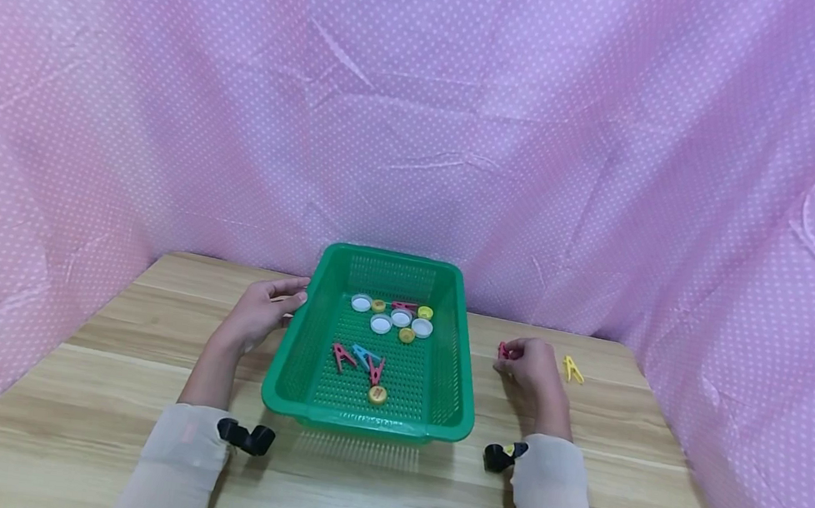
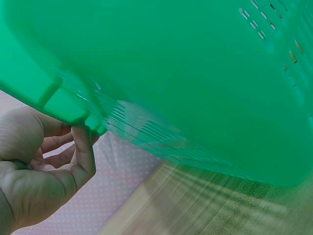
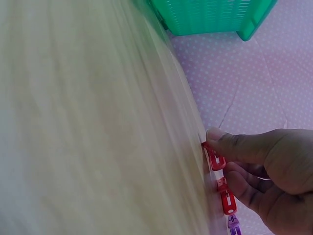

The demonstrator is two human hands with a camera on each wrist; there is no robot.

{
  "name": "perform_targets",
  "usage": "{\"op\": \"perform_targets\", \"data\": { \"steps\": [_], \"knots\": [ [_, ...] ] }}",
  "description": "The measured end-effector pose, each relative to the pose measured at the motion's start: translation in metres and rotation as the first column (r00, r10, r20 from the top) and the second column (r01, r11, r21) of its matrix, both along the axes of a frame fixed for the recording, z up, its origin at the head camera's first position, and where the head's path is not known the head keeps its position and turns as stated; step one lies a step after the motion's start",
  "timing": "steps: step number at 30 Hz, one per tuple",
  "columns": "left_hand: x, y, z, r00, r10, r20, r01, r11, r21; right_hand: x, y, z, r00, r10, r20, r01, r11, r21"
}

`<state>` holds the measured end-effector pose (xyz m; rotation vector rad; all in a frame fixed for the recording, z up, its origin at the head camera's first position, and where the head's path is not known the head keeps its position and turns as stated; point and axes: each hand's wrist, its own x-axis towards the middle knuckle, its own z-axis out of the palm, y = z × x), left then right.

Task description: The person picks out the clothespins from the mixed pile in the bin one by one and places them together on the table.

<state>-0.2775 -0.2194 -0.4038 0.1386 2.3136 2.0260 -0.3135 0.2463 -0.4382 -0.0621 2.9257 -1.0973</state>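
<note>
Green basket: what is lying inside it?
Four white caps, four yellowish caps, three reddish clips and one blue clip. The rear reddish clip looks partly covered; anything beneath the caps is hidden.

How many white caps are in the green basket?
4, toward the far end of the basket: from left to right, first cap, second cap, third cap, fourth cap.

- the basket (image 1: 366,422) stands between the left hand (image 1: 258,317) and the right hand (image 1: 532,365)
- a hand could pass in through its uncovered top
- a strip of table (image 1: 490,404) gives passage between basket and right hand
- the yellow clip (image 1: 573,370) lies beside the right hand
- the curtain (image 1: 418,163) blocks the far side
</note>
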Motion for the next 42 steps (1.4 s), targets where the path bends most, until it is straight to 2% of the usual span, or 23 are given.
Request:
{"op": "perform_targets", "data": {
  "steps": [10,15,24,30,37,42],
  "knots": [
    [0.000,0.000,0.002,0.999,-0.004,0.038,0.003,1.000,0.022,0.000,0.000,-0.001,1.000,-0.007,-0.008,0.007,1.000,0.012],
    [0.001,0.001,0.005,0.999,-0.005,0.033,0.005,1.000,0.014,0.002,0.003,0.002,1.000,-0.020,-0.003,0.020,1.000,0.005],
    [-0.003,0.000,0.000,1.000,0.003,0.003,-0.003,1.000,0.006,0.003,0.009,0.010,0.997,0.002,-0.077,0.002,0.999,0.049],
    [-0.002,0.000,0.000,1.000,0.009,0.003,-0.009,1.000,0.010,0.003,0.011,0.020,0.991,0.004,-0.132,-0.004,1.000,0.003],
    [-0.001,0.000,0.000,1.000,0.011,0.007,-0.011,1.000,0.011,0.001,0.009,0.030,0.971,0.006,-0.238,-0.002,1.000,0.016],
    [0.000,0.001,0.002,1.000,0.015,0.004,-0.015,1.000,0.016,-0.001,0.001,0.039,0.966,0.027,-0.258,-0.019,0.999,0.034]
  ]
}}
